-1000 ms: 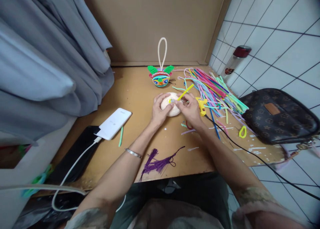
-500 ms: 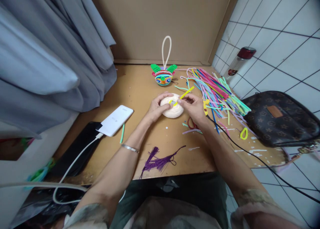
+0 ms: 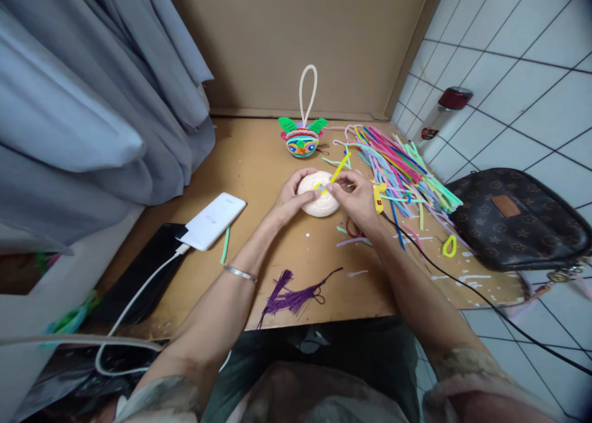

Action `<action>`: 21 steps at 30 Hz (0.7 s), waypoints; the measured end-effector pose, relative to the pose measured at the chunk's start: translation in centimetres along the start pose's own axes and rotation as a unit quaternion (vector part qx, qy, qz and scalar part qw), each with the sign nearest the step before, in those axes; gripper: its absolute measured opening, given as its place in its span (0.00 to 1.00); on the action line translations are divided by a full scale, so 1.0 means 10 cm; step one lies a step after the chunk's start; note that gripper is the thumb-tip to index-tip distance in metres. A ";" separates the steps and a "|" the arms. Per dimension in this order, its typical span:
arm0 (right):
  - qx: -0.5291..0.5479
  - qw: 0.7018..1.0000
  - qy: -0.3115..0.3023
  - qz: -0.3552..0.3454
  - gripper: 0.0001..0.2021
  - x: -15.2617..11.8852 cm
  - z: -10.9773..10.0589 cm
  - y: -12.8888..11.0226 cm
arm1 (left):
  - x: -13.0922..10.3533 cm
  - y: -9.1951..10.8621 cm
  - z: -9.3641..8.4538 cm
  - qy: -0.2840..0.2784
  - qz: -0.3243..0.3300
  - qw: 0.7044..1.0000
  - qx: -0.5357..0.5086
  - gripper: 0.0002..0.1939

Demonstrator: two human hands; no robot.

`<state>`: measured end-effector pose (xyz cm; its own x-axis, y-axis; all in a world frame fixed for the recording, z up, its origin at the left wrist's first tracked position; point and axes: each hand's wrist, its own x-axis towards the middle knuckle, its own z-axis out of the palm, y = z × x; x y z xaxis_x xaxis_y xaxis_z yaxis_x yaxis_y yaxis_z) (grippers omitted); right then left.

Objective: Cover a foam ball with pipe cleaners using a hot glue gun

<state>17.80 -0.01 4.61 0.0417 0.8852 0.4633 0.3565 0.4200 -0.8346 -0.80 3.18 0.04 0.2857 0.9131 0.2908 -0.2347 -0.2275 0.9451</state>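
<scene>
A round cream-coloured coiled piece (image 3: 318,208) lies on the table between my hands, with a small patch of yellow and grey-blue at its middle. My left hand (image 3: 296,193) grips its left side, thumb on top near the middle. Between the thumb and fingers of my right hand (image 3: 354,192) is a yellow pipe cleaner (image 3: 341,168), its lower end against the coiled piece and its free end pointing up and away. Behind stands a colourful lion-head ornament (image 3: 301,143) with green ears and a cream loop handle.
Several coloured pipe cleaners (image 3: 398,164) are heaped at the right, beside a yellow glue gun (image 3: 379,196) with a black cable. A patterned bag (image 3: 518,225) sits further right. Purple tassels (image 3: 291,299) lie in front, a white power bank (image 3: 215,221) and a black tablet-like slab (image 3: 139,281) at left.
The free end of the yellow pipe cleaner has swung left and more upright as my right hand turned slightly. My left hand keeps its hold on the coiled piece.
</scene>
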 end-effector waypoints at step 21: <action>0.092 0.992 -0.071 0.045 0.19 0.04 -0.10 -0.03 | 0.00 0.00 0.09 0.054 -0.028 0.996 -0.067 0.33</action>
<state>18.61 0.00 5.31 -0.0714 0.9344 0.3491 0.1809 0.3563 -0.9167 0.02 2.90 0.17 0.2018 0.9556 0.2145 -0.3462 -0.1353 0.9284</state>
